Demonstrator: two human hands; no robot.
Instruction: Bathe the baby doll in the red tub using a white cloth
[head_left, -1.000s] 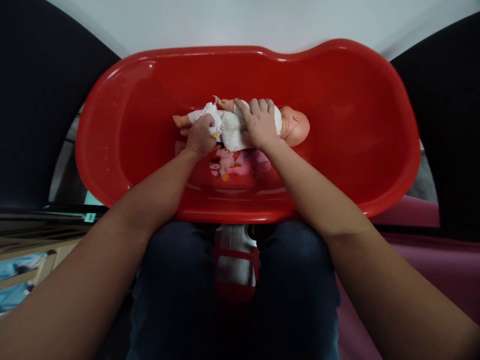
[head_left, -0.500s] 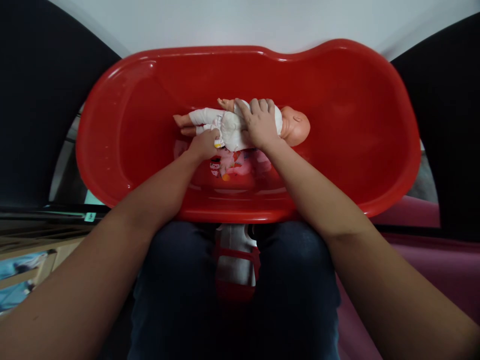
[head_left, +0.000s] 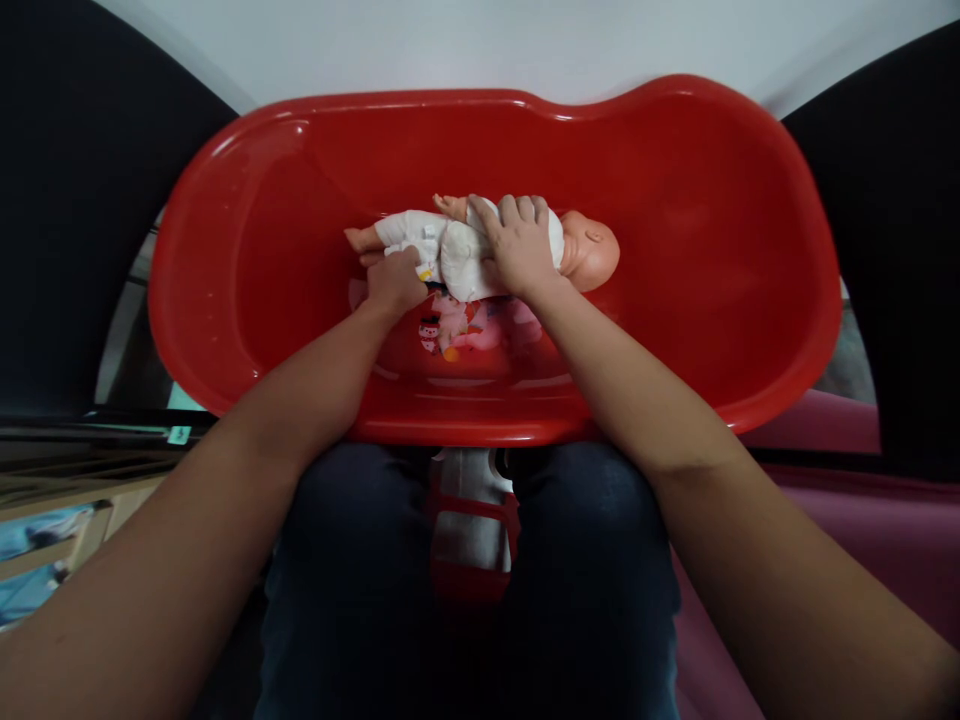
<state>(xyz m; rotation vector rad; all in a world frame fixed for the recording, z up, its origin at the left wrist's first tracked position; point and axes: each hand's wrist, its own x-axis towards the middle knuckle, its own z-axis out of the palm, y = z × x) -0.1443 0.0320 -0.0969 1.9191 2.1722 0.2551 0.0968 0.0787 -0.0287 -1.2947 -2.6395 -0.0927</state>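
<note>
A baby doll (head_left: 590, 250) lies along the middle of the red tub, head to the right and bare feet to the left. It wears a white top and white trousers (head_left: 415, 230) with a small tag. My left hand (head_left: 397, 280) is closed on the near side of the trousers, by the legs, where a small yellow patch shows. Across the doll's upper body rests my right hand (head_left: 523, 245), its fingers wrapped over the torso and holding it. Between my hands the white rounded middle (head_left: 463, 262) of the doll shows. The far arm (head_left: 451, 206) sticks out, while the near arm is hidden.
The red baby bathtub (head_left: 697, 180) has a cartoon picture (head_left: 480, 325) on its floor. Its near rim lies just beyond my knees (head_left: 592, 520). A white wall (head_left: 465, 45) stands behind, and dark panels (head_left: 892, 250) flank it. A wooden rack (head_left: 97, 530) is at the lower left.
My left hand has moved left towards the doll's feet, drawing the trousers down the legs. My right hand has stayed on the torso.
</note>
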